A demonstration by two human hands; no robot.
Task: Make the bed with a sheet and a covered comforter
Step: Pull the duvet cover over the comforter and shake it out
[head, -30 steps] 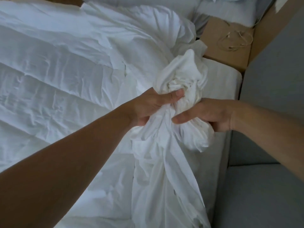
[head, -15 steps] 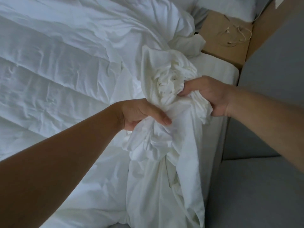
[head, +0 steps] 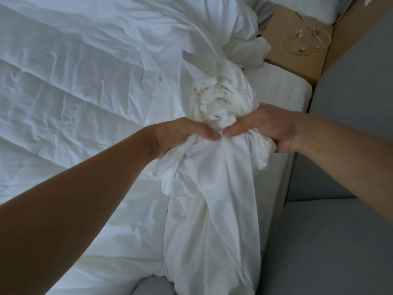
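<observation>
Near the right edge of the bed, between my two hands, sits a bunch of white cloth (head: 221,96), gathered into tight ruffled folds. I cannot tell whether it is the sheet or the comforter's cover. My left hand (head: 180,137) grips it from the left, fingers curled round the neck of the bunch and thumb lying across the front. My right hand (head: 270,128) grips it from the right at the same height, its thumb pointing inward so that the two thumb tips almost meet. Both hands are clamped on the cloth.

Above them the gathered folds puff up in a knot. Below them the rest of the cloth hangs in a long twisted length down the side of the bed to the bottom of my view.

Left of the bunch the white comforter (head: 74,92) lies spread over the bed, creased, with quilted ridges running across it. Just beyond my right hand a faintly striped white mattress edge (head: 282,86) shows. Past its corner a brown surface (head: 297,58) carries a loose pale cable (head: 306,39). A white pillow (head: 308,7) lies at the top right. Grey upholstered furniture (head: 350,231) fills the right side beside the bed.
</observation>
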